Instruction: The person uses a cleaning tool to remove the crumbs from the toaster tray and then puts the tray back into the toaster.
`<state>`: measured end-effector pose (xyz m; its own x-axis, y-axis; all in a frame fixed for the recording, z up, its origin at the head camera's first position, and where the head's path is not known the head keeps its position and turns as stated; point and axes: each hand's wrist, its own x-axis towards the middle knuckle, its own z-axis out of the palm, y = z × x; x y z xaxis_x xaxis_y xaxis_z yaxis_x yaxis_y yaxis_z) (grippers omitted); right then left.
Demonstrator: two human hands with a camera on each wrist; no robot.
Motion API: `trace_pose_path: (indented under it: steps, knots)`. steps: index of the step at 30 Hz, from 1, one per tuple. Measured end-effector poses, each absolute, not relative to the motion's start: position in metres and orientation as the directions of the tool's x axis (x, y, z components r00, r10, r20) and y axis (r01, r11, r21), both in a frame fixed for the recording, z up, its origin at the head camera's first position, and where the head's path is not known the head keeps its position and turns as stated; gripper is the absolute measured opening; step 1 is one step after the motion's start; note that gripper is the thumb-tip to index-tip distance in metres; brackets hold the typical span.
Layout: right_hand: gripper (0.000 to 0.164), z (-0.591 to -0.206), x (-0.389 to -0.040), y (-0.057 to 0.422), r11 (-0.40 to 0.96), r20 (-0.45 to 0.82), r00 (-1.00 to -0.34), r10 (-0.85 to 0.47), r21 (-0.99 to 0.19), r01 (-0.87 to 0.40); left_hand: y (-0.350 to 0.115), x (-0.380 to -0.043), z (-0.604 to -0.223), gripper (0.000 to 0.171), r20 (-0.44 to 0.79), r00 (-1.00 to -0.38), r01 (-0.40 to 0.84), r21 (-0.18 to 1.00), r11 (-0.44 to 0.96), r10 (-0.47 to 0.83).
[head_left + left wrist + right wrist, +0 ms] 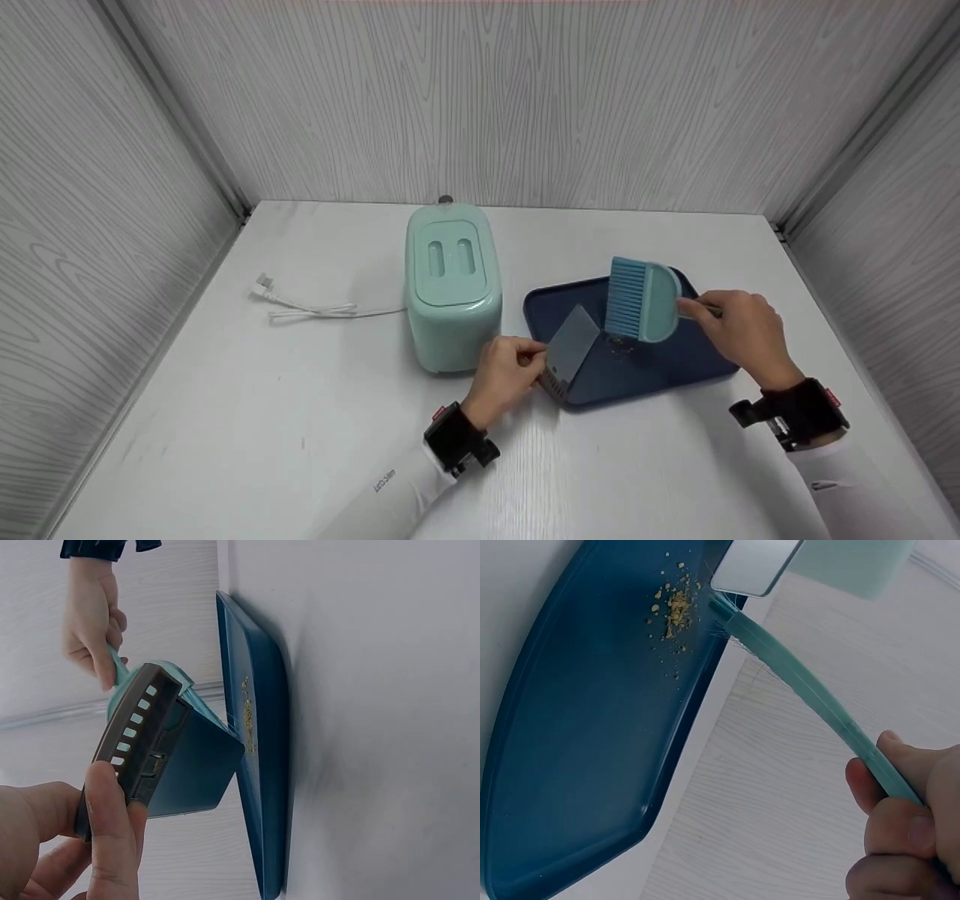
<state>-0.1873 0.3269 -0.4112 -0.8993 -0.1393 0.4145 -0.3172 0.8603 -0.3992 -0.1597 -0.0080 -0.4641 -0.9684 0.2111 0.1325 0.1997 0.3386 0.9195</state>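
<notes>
My left hand (508, 377) pinches a crumb tray (574, 345) by its dark slotted edge. It is a thin, flat plate, tilted over the left part of a dark blue tray (652, 375). With my right hand (742, 334) I grip the handle of a teal brush (660, 304). The brush's bristles (625, 300) are close to the plate's edge; in the right wrist view their tips meet near its corner. Yellowish crumbs (679, 607) lie scattered on the blue tray just below the bristles.
A mint-green toaster (454, 330) with a lid on top stands left of the blue tray, close to my left hand. Its white cord and plug (311, 307) lie on the white table (225, 420) to the left. Wood-grain panels (480, 105) enclose the back and sides.
</notes>
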Motion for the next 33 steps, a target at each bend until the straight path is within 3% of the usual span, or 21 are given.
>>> trace_pose_path:
  steps: [7, 21, 33]
  knots:
    - [0.032, -0.406, -0.183, 0.332, 0.795, 0.321, -0.941, -0.106, -0.541, -0.274, -0.01, -0.16, -0.465, 0.017, 0.114, -0.97, 0.178, 0.935, 0.308, 0.213]
    - [0.037, -0.41, -0.169, 0.318, 0.706, 0.144, -0.982, -0.118, -0.683, -0.185, -0.011, -0.16, -0.464, 0.02, 0.14, -0.965, 0.207, 0.926, 0.316, 0.221]
    - [0.034, -0.419, -0.156, 0.305, 0.694, 0.113, -0.978, -0.174, -0.691, -0.203, -0.01, -0.161, -0.464, 0.019, 0.142, -0.966, 0.209, 0.922, 0.327, 0.218]
